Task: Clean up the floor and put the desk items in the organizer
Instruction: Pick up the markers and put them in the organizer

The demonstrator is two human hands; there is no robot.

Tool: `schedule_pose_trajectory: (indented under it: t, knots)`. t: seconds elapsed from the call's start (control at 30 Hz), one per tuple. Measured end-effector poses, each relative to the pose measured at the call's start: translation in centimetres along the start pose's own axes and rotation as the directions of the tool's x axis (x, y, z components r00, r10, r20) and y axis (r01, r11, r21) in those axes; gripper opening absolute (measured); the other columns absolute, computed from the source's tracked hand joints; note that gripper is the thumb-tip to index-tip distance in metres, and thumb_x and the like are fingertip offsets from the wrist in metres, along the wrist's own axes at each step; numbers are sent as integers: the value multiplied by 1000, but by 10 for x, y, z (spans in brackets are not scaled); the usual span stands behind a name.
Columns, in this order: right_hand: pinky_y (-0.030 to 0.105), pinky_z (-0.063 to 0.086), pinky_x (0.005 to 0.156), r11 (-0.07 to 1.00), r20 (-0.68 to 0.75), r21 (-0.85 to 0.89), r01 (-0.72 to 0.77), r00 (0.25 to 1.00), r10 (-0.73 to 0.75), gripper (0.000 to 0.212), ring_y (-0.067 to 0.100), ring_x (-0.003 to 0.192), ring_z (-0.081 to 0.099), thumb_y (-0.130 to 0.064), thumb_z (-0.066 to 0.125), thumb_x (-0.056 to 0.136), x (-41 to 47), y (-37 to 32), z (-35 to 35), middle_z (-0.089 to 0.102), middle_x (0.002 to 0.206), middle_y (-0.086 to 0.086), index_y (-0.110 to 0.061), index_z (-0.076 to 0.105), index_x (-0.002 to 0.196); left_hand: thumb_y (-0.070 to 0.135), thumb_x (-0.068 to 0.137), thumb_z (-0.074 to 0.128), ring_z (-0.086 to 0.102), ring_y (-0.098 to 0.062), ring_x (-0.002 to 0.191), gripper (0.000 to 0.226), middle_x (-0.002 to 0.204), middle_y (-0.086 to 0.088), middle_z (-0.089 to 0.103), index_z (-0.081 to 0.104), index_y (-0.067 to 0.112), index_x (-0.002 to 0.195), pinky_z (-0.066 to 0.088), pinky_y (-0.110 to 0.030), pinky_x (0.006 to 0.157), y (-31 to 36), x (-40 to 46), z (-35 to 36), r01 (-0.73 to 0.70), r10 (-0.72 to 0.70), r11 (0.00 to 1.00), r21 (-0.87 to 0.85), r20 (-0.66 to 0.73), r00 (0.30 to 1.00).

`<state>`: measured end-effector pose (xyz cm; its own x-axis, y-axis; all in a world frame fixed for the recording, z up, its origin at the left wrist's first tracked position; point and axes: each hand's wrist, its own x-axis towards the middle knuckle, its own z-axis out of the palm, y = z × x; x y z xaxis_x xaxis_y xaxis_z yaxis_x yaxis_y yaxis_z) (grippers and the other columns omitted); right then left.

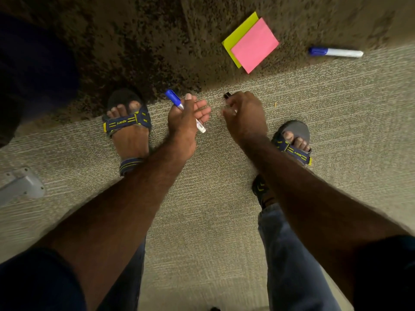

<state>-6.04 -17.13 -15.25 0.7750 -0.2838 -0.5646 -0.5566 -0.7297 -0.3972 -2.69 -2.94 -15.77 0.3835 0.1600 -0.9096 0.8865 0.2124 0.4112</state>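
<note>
My left hand (186, 122) holds a white marker with a blue cap (174, 98) between thumb and palm, fingers loosely spread. My right hand (244, 115) is curled around a small black object (227, 95) whose tip pokes out above the fingers; I cannot tell what it is. Both hands hover above the carpet between my sandalled feet. Farther ahead on the floor lie a pink sticky-note pad (254, 44) overlapping a yellow pad (238, 34), and to their right a second blue-capped white marker (335, 52).
The floor is light striped carpet (202, 198) near me and dark speckled carpet (134, 41) beyond. A grey metal furniture foot (21, 184) sticks in from the left edge. A dark shape fills the upper left corner.
</note>
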Motion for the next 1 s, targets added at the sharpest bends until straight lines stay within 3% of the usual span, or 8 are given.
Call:
schedule_pose_trajectory:
  t: [0.13, 0.27, 0.37, 0.47, 0.67, 0.73, 0.9, 1.0]
  knots:
    - [39, 52, 95, 990, 76, -84, -114, 990, 120, 39, 29, 111, 60, -30, 84, 83, 12, 22, -2, 64, 119, 9, -15, 63, 113, 30, 109, 52, 78, -23, 88, 28, 104, -11, 77, 61, 5, 118, 63, -37, 85, -9, -2, 0, -6, 2, 998, 70, 47, 999]
    - [39, 54, 89, 988, 107, -108, -110, 987, 121, 27, 32, 106, 65, -21, 76, 88, 17, 26, -1, 70, 113, 11, -14, 65, 112, 28, 108, 54, 77, -25, 99, 32, 115, -15, 76, 63, 2, 123, 63, -34, 90, -14, -5, 3, 20, -33, 993, 119, 105, 994]
    - [33, 55, 77, 993, 104, -56, -102, 989, 108, 16, 26, 94, 69, -22, 71, 91, 17, 18, -1, 74, 102, 5, -17, 68, 106, 26, 107, 56, 73, -29, 113, 30, 124, -19, 72, 64, 1, 121, 59, -40, 102, -14, -7, 8, 50, -67, 990, 133, 131, 989]
    - [24, 44, 61, 999, 89, 40, -37, 995, 33, 16, 17, 82, 66, -28, 75, 91, 14, 3, -3, 70, 91, -3, -19, 70, 102, 22, 109, 52, 70, -31, 119, 37, 130, -23, 69, 56, -5, 134, 54, -42, 108, -10, -12, 16, 89, -105, 991, 97, 178, 978]
    - [29, 49, 66, 986, 58, 106, 129, 989, -135, 12, 14, 77, 61, -29, 69, 93, 7, -25, -16, 68, 87, -3, -20, 75, 99, 22, 109, 51, 73, -16, 98, 39, 101, -2, 78, 53, 1, 142, 59, -34, 86, 4, -18, 23, 109, -102, 994, -3, 334, 937]
    - [32, 54, 68, 979, 80, 127, 161, 982, -171, 12, 15, 73, 65, -27, 69, 92, 8, -30, -24, 71, 83, -3, -19, 77, 96, 24, 108, 54, 72, -17, 97, 38, 96, 0, 77, 57, 5, 141, 55, -39, 93, 9, -17, 23, 97, -94, 995, 9, 325, 941]
    - [24, 60, 70, 944, 88, 263, 201, 969, -231, 14, 2, 70, 68, -20, 78, 90, 17, -20, -48, 79, 95, -2, -16, 81, 103, 19, 109, 52, 77, -20, 96, 19, 104, -10, 80, 60, 9, 122, 62, -39, 90, 15, -14, 24, 76, -68, 997, -5, 386, 920]
    - [24, 60, 82, 969, -43, 192, 154, 988, -148, 19, 11, 86, 71, -12, 74, 89, 33, 1, -64, 78, 103, 2, -12, 79, 108, 16, 109, 50, 70, -35, 120, 18, 132, -27, 67, 53, 7, 124, 51, -49, 111, 16, -13, 25, 44, -42, 999, 4, 425, 904]
